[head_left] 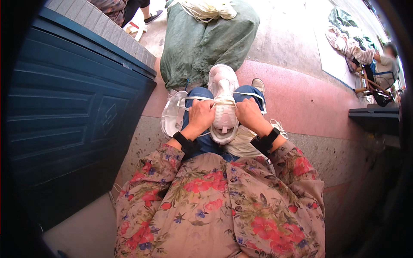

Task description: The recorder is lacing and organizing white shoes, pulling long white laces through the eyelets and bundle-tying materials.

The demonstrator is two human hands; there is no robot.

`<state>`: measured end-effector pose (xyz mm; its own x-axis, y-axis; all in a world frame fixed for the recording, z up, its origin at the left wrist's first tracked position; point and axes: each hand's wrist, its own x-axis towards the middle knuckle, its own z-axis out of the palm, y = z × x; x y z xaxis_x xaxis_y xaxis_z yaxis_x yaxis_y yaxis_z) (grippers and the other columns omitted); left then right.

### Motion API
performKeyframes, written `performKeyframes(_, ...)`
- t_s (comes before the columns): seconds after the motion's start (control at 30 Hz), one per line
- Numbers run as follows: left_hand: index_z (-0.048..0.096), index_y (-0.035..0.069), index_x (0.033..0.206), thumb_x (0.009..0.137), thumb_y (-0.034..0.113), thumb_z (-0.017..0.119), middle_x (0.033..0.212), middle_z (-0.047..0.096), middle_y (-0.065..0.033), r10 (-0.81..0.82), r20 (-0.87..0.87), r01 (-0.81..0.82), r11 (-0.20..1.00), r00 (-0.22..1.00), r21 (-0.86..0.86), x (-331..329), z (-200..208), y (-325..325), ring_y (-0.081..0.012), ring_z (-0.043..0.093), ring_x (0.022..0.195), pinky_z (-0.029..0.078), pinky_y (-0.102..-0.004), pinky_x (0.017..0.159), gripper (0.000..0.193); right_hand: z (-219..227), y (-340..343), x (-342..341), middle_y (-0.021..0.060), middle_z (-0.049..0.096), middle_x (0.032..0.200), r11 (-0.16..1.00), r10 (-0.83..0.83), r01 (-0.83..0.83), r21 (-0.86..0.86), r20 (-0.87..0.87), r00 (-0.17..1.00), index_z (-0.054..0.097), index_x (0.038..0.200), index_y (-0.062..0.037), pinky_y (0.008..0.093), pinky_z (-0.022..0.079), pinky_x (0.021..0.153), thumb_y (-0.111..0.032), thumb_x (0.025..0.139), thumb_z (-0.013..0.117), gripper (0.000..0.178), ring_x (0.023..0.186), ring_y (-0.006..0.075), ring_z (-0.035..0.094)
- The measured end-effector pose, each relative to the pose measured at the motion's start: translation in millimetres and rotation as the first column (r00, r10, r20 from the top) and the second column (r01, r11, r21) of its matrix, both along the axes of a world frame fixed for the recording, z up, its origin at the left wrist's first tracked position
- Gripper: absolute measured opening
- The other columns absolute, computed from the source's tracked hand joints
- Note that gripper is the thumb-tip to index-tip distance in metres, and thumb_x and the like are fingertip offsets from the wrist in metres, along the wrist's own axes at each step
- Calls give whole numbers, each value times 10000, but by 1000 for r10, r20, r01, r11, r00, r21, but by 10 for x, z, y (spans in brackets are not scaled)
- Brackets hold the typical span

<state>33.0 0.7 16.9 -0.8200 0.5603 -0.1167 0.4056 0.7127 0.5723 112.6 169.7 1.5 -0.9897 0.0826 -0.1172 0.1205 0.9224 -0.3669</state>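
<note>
A white and pale pink sneaker [223,82] rests between my knees, its toe pointing away from me and its padded tongue toward me. White shoelace [225,102] crosses over it, with loose ends draped over both knees. My left hand [201,116] is closed on the lace at the shoe's left side. On the opposite side, my right hand [250,114] pinches the lace too, knuckles up. The exact grip of the fingertips is partly hidden. Beside my left knee sits a second white shoe [172,115].
A large green woven sack [206,43] stands ahead, with a bundle of cream laces [208,9] on top. More pale laces [241,144] lie below my right wrist. A dark blue panelled door [69,107] borders my left. Another person [385,69] sits far right.
</note>
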Motion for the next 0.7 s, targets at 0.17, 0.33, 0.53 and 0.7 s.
performKeyframes(0.17,609,21,796,701,127,590,740,589,-131,21,14,-23,990,1000,139,-45,-94,6,-298,528,784,429,-384,693,144,20,47,-30,207,568,736,936,-132,135,-324,31,991,603,752,20,449,402,651,-117,731,485,181,697,362,517)
performKeyframes(0.33,596,33,787,689,177,629,715,577,-102,-72,-221,103,986,973,131,-125,-79,120,-268,527,751,431,-367,660,177,-6,-113,50,147,559,705,930,-219,114,-351,-275,936,557,786,-25,404,414,637,-29,685,511,112,707,320,514)
performKeyframes(0.53,599,37,732,663,230,650,664,571,-135,-271,-195,263,963,943,-67,-372,-62,397,-292,535,707,438,-394,591,211,61,-197,-45,91,553,683,990,98,-70,122,-239,966,572,734,-56,345,409,639,-75,670,539,74,741,239,515)
performKeyframes(0.7,554,26,680,668,139,654,654,574,-110,-124,-122,142,977,985,156,-398,-139,369,-232,548,618,441,-327,555,151,190,-241,-120,73,557,772,929,152,-125,348,-52,987,582,721,-69,312,370,663,-127,692,527,85,803,208,508)
